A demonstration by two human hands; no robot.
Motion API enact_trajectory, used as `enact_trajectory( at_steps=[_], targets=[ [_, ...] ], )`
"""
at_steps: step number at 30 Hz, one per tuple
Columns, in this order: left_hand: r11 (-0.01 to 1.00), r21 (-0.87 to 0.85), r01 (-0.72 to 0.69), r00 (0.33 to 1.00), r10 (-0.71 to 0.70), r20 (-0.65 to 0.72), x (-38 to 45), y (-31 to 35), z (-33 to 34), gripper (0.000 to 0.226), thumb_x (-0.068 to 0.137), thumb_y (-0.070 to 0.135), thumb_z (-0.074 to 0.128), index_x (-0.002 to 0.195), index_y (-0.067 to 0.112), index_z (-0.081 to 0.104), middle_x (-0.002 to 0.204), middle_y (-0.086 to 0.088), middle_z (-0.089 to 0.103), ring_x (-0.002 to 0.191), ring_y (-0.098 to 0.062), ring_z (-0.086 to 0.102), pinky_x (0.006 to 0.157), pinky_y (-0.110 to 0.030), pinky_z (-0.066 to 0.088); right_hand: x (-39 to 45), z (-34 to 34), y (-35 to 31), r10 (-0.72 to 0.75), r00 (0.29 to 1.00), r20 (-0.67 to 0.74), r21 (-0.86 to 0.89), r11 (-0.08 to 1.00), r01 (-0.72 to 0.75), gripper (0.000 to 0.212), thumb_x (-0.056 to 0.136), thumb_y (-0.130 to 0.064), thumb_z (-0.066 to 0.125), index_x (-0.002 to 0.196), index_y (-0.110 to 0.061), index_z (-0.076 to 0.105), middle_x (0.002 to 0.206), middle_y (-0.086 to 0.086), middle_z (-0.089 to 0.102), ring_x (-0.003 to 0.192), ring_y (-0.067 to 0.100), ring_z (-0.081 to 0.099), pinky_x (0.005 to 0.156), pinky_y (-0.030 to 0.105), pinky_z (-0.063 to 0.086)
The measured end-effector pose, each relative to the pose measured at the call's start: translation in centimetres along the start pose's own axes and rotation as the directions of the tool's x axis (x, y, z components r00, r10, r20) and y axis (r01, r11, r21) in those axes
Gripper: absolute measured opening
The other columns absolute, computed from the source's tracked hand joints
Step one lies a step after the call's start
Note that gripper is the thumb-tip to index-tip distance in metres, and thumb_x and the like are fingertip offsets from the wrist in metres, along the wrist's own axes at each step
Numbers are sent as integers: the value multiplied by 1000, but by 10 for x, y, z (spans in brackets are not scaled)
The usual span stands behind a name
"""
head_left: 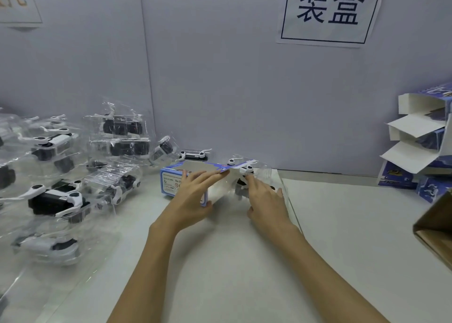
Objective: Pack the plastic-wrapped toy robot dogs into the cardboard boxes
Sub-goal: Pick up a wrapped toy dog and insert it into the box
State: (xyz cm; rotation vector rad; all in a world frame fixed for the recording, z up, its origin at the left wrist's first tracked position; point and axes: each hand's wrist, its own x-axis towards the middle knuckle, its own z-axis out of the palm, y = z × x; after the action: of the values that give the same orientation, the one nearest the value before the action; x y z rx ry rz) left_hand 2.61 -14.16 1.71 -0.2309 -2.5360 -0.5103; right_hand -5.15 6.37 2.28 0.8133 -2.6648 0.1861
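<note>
Head view, packing station. At centre frame a blue-and-white cardboard box [182,183] lies on its side on the white table [342,224], its open end turned toward frame right so that a toy can slide in level. The left hand [193,195] holds the box, thumb under the near edge and straight fingers laid along the top flap, apparently to steady it and keep the mouth clear. Just right of the mouth, the right hand [265,200] grasps a plastic-wrapped toy robot dog [244,175], forefinger extended onto it; the toy appears partly entered, though the wrap blurs how far. Unpacked wrapped dogs [56,175] are heaped at left of frame, within reach of the left hand. Boxes with raised flaps [420,139] are stacked at the right edge. A brown carton [435,227] shows at lower right, perhaps for finished boxes.
</note>
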Motion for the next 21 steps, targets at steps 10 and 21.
enact_trajectory(
  at_steps=[10, 21],
  targets=[
    [994, 107, -12, 1000, 14, -21, 8, 23, 18, 85, 80, 16, 71, 157, 36, 41, 148, 16, 53, 135, -22, 44, 124, -64, 10, 9, 13, -30, -63, 998, -5, -37, 997, 63, 65, 98, -20, 59, 154, -3, 29, 146, 14, 44, 131, 34, 48, 112, 50, 38],
    [995, 3, 97, 983, -95, -154, 7, 23, 20, 91, 85, 19, 69, 161, 47, 26, 140, 21, 54, 132, -12, 42, 124, -58, 10, -5, 11, -10, 705, 706, 70, 905, 253, -342, 25, 109, -37, 40, 105, -13, 45, 99, 8, 63, 98, 37, 60, 76, 38, 38]
  ],
)
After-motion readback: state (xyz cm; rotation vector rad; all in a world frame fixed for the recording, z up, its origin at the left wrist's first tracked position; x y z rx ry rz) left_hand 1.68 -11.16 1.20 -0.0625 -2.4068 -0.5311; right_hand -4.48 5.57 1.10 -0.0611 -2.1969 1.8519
